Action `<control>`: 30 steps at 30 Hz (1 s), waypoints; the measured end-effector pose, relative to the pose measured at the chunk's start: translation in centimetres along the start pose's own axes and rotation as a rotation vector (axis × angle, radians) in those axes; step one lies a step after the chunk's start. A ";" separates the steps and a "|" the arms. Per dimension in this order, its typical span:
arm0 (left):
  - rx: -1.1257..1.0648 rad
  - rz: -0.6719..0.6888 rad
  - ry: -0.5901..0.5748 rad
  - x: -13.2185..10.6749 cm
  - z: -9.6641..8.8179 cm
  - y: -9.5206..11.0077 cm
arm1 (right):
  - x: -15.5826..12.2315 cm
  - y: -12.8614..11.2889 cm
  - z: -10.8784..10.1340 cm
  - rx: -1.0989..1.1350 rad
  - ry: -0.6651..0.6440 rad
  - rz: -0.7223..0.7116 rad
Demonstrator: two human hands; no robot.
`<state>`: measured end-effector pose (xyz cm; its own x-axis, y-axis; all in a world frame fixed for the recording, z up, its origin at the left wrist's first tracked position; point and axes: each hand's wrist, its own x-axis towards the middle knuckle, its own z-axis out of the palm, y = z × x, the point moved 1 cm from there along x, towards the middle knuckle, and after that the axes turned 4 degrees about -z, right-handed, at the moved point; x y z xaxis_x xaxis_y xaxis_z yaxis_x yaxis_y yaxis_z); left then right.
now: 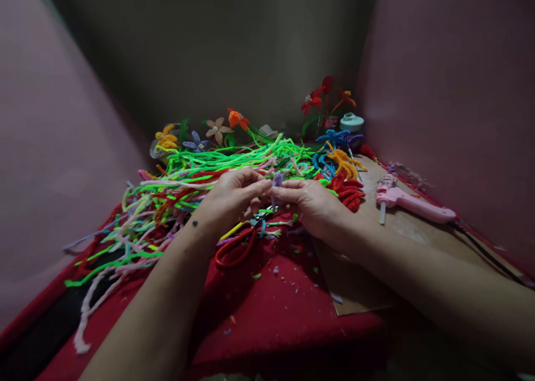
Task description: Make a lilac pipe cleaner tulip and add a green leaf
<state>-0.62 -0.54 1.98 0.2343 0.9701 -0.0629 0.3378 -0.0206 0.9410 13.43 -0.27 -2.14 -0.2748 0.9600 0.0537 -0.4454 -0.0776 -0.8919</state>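
A short purple pipe cleaner piece (pixel 277 179) stands upright between my two hands, pinched at the fingertips. My left hand (pixel 240 191) has its thumb and forefinger closed against it from the left. From the right, my right hand (pixel 311 203) grips the same piece between thumb and forefinger. The lower end of the piece is partly hidden by my fingers. Just below my hands lie red-handled scissors (pixel 236 248) on the red cloth, their blades partly covered by pipe cleaner scraps. Behind my hands spreads a large heap of pipe cleaners (pixel 234 161), mostly bright green.
A pink glue gun (pixel 412 203) rests on a brown board (pixel 405 239) at the right, its black cord trailing off. Red pipe cleaner petals (pixel 349 191) lie near my right hand. Finished flowers (pixel 217 129) and a light-blue lidded container (pixel 351 122) stand at the back.
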 end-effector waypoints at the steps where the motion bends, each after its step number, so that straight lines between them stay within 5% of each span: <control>1: -0.024 -0.026 -0.046 0.1 0.1 -0.2 | 0.1 0.0 -0.1 0.046 0.013 -0.013; 4: -0.095 -0.091 -0.140 0.3 0.6 -0.9 | 0.5 0.2 -0.2 0.168 0.053 -0.041; 13: -0.155 -0.074 -0.021 0.8 2.0 -1.8 | 0.9 0.7 -0.4 0.300 0.094 0.040; 22: -0.241 -0.141 -0.093 0.7 1.2 -1.6 | 0.9 -0.5 -1.0 -0.029 0.019 -0.092; 30: -0.272 0.135 -0.217 -0.1 0.8 -0.2 | 1.3 -1.2 -1.1 0.172 0.078 -0.022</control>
<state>-0.03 -0.84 1.52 0.4574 0.8889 0.0261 0.0432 -0.0515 0.9977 14.58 1.34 -1.48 -0.1994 0.9794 0.0310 -0.5913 -0.0950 -0.8008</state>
